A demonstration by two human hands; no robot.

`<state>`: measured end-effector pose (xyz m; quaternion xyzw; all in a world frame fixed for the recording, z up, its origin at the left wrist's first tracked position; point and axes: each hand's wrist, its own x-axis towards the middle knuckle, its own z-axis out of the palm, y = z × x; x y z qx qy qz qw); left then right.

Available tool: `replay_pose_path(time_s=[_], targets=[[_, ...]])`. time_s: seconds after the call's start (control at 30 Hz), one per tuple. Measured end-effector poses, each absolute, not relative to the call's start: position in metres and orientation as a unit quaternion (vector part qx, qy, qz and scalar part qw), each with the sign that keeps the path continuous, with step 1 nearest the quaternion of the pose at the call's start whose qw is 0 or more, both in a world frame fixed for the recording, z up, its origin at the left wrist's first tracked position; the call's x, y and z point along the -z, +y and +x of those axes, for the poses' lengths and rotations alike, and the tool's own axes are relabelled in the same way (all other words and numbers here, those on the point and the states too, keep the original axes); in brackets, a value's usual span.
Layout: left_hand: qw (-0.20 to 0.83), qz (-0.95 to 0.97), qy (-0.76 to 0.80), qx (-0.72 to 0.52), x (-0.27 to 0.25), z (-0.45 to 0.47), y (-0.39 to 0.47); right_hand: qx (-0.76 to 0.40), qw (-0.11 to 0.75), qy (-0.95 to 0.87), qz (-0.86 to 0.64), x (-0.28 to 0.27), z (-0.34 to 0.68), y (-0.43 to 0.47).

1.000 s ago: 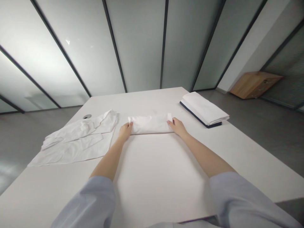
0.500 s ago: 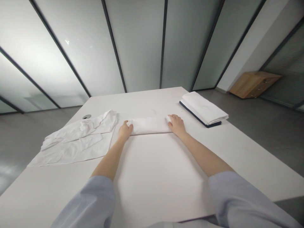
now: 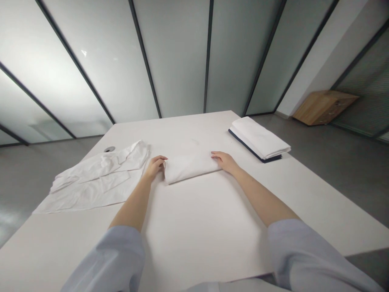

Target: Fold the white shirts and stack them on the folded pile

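Observation:
A folded white garment (image 3: 191,167) lies on the table in front of me, its left end turned toward me. My left hand (image 3: 156,166) pinches that end, fingers over the top corner and thumb hidden. At the opposite end, my right hand (image 3: 225,160) has its fingers closed on the edge of the fabric. To the left of my left hand, a loosely spread, wrinkled white garment (image 3: 103,176) lies flat.
On the white table (image 3: 194,239), a stack of folded white cloth (image 3: 259,138) rests over a dark navy piece (image 3: 272,158) at the right. A round grey cable grommet (image 3: 110,149) sits back left. Beyond stand frosted glass panels (image 3: 178,61) and a wooden cabinet (image 3: 319,107).
The folded garment's left end has swung toward me, so it lies at a slant and shows more depth. My left hand has shifted slightly left; my right fingers have closed more over its end.

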<state>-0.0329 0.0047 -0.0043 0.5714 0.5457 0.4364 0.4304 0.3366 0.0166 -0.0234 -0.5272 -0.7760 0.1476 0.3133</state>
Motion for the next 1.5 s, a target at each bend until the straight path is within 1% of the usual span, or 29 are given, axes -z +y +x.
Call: replay_pose_path(time_s=[0.07,0.17,0.43,0.6,0.7,0.8,0.9,1.03,1.13,1.2,1.3,1.37,1.5], targets=[[0.477,0.558,0.515,-0.443,0.000,-0.036,0.003,-0.154,0.315,-0.775,-0.525,0.024,0.337,0.017],[0.507,0.574,0.487,-0.421,-0.005,-0.039,0.002,-0.156,0.316,-0.772,-0.530,0.024,0.337,0.017],[0.531,0.605,0.478,-0.350,-0.015,-0.041,-0.004,-0.147,0.306,-0.782,-0.522,0.026,0.338,0.018],[0.521,0.614,0.478,-0.351,-0.009,-0.039,-0.002,-0.143,0.304,-0.778,-0.531,0.025,0.339,0.018],[0.486,0.606,0.495,-0.388,-0.002,-0.037,0.002,-0.140,0.298,-0.779,-0.534,0.023,0.339,0.016],[0.394,0.613,0.526,-0.439,0.006,-0.034,0.006,-0.127,0.291,-0.778,-0.542,0.020,0.338,0.014],[0.316,0.622,0.559,-0.449,0.010,-0.031,0.009,-0.120,0.283,-0.776,-0.550,0.018,0.336,0.014],[0.321,0.575,0.590,-0.467,0.009,-0.029,0.010,-0.115,0.278,-0.772,-0.561,0.014,0.333,0.010],[0.319,0.561,0.580,-0.498,0.006,-0.027,0.008,-0.101,0.264,-0.775,-0.566,0.009,0.330,0.005],[0.294,0.606,0.570,-0.469,0.005,-0.024,0.005,-0.086,0.248,-0.781,-0.566,0.007,0.328,0.001],[0.258,0.690,0.577,-0.353,0.003,-0.020,0.000,-0.060,0.238,-0.796,-0.553,0.009,0.327,0.001],[0.235,0.710,0.590,-0.303,0.004,-0.017,-0.001,-0.055,0.239,-0.807,-0.537,0.014,0.327,0.003],[0.176,0.704,0.603,-0.331,0.007,-0.014,0.001,-0.075,0.215,-0.811,-0.538,0.018,0.329,0.006]])
